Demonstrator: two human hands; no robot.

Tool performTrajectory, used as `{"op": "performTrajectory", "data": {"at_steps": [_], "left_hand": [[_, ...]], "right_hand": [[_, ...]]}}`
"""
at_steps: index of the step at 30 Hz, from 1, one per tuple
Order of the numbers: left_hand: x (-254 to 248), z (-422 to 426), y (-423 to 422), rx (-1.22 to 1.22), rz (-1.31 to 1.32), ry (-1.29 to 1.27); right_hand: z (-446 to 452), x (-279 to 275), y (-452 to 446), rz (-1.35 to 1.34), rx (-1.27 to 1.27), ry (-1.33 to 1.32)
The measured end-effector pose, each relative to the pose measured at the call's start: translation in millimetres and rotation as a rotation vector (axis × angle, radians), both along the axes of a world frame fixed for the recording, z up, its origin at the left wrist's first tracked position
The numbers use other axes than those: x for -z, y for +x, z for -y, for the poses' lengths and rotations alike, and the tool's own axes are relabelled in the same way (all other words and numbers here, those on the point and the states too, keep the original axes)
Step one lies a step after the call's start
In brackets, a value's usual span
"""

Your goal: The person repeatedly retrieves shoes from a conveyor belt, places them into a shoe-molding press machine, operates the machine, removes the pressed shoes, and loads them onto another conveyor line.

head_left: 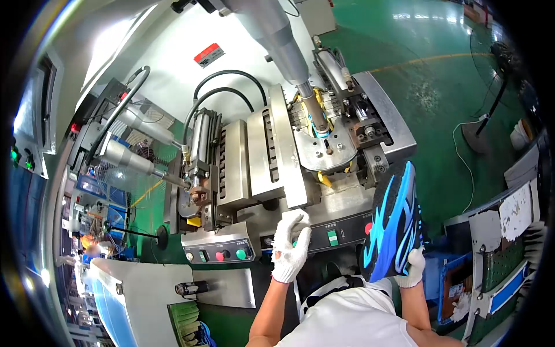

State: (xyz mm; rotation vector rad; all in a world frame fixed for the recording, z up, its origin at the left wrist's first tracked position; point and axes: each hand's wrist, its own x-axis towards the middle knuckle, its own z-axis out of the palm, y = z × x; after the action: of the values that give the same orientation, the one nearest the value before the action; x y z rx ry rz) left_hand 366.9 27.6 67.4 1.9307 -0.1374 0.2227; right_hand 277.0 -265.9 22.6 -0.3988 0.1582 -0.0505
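In the head view my right hand, in a white knit glove, grips the lower right edge of a shoe sole. The sole is black with bright blue flame-like streaks and stands nearly upright, its patterned face towards me. My left hand, gloved too, is at the front of a steel machine, just below the end of a long metal plate. Its fingers are curled, with a gap to the thumb and nothing seen between them. Whether it touches the machine I cannot tell. Under the press ram, a blue and yellow item is partly hidden.
Control panels with a green switch and a red button run along the machine's front. A second clamp station stands at left. On the right are a blue crate, a rack and a fan stand.
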Motion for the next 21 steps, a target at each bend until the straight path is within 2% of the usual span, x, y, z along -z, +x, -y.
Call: {"op": "performTrajectory", "data": {"at_steps": [1, 4, 5, 7, 10, 12, 14, 16, 21], "left_hand": [[0, -3, -3, -0.005, -0.018, 0.075], [7, -12, -13, 0.017, -0.081, 0.02], [13, -19, -15, 0.018, -0.068, 0.095], [10, -26, -23, 0.027, -0.092, 0.064], [6, -29, -36, -0.021, -0.159, -0.074], [14, -36, -46, -0.075, -0.168, -0.048], [8, -37, -55, -0.092, -0.203, -0.04], [24, -49, -61, -0.094, -0.241, -0.066], [30, -61, -63, -0.129, -0.244, -0.076]], "right_hand": [[1, 18, -2, -0.016, -0.032, -0.021], [-9, 9, 4, -0.047, -0.009, -0.031], [-10, 9, 3, -0.084, -0.001, -0.05], [-18, -22, 7, -0.184, -0.02, -0.073], [-14, 22, 2, -0.263, -0.022, -0.241], [-18, 12, 4, -0.269, -0.021, -0.32], [-22, 8, 6, -0.295, -0.01, -0.307], [-24, 14, 5, -0.318, -0.002, -0.291], [-38, -2, 12, -0.24, -0.025, -0.121]]}}
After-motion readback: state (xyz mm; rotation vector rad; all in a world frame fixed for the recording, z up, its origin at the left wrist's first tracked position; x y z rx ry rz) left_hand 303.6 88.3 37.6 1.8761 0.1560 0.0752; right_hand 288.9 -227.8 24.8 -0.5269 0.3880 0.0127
